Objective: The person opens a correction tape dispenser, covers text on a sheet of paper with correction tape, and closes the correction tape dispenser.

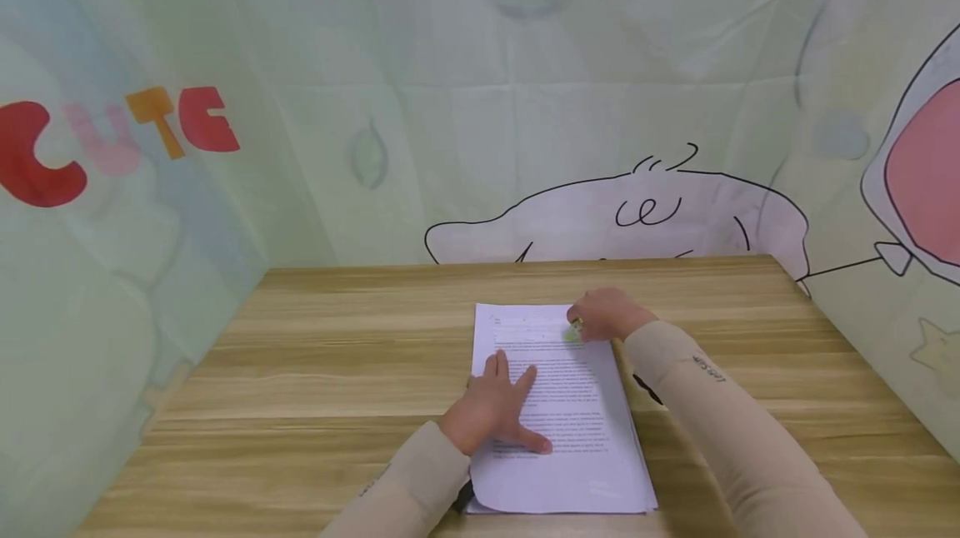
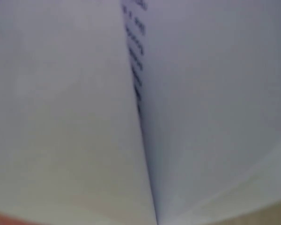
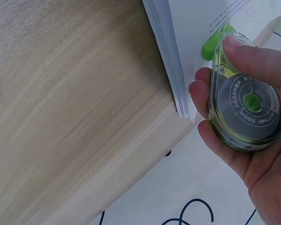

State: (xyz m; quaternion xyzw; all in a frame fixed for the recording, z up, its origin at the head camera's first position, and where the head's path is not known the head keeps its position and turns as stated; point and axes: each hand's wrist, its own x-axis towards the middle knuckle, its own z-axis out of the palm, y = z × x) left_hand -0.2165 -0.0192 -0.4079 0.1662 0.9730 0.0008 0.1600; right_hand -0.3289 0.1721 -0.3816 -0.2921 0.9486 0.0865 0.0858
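A stack of printed paper [image 1: 562, 484] lies on the table with its text facing up. My left hand [image 1: 495, 406] rests on the left half of the top sheet, fingers spread. Near the sheet's top right corner, my right hand [image 1: 609, 313] grips a correction tape dispenser [image 3: 247, 105] with a clear case and green hub. Its green tip end [image 3: 210, 49] is right at the printed page. White strips [image 1: 525, 328] run across the upper lines of text. Close, blurred paper [image 2: 61, 112] fills the left wrist view, hiding the left hand's fingers.
The wood-grain table [image 1: 337, 355] extends on both sides of the stack. Behind its far edge hangs a pale cloth backdrop [image 1: 450, 130] with cartoon drawings, and similar cloth borders the left and right sides.
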